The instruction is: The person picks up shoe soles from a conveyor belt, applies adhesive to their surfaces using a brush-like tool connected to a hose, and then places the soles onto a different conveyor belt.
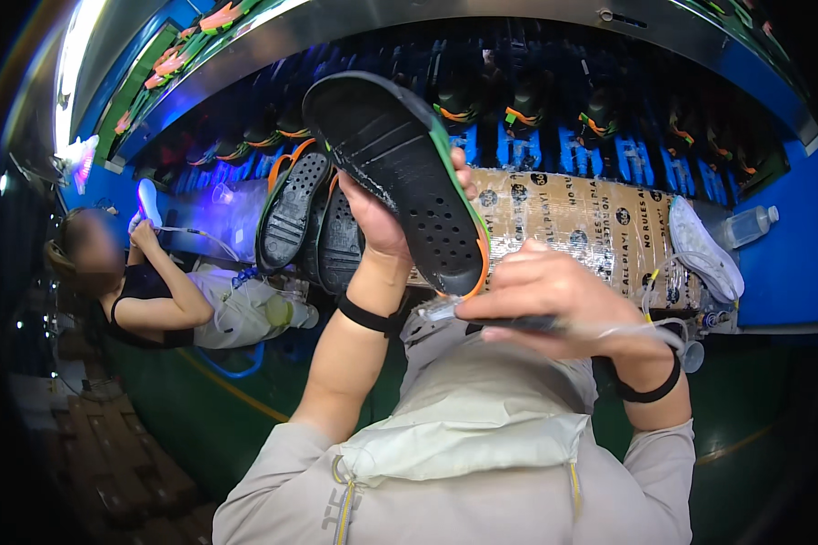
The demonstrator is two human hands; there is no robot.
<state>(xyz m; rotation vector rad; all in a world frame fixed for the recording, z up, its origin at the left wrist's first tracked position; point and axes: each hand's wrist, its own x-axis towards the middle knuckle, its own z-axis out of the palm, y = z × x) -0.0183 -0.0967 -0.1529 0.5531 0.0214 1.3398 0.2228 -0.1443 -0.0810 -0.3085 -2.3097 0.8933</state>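
Note:
My left hand [379, 221] is closed around a large black shoe sole [409, 168] with a green and orange rim, held up with its inner face and small round holes toward me. Whitish wet-looking streaks run along its inner edge. My right hand [554, 295] grips a dark-handled brush [518, 322] with a clear hose trailing from its back. The pale brush tip is close to the sole's heel end; whether they touch I cannot tell. Two more black soles, one orange-rimmed sole [293, 209] and another sole [340, 238], lie left of my left hand.
A printed brown cardboard sheet [600, 227] covers the bench ahead. At right are a white shoe [704, 250] and a clear bottle [750, 227]. Beyond, a blue rack [582, 159] carries dark shoes with orange parts. A co-worker [164, 300] sits at left holding a pale sole.

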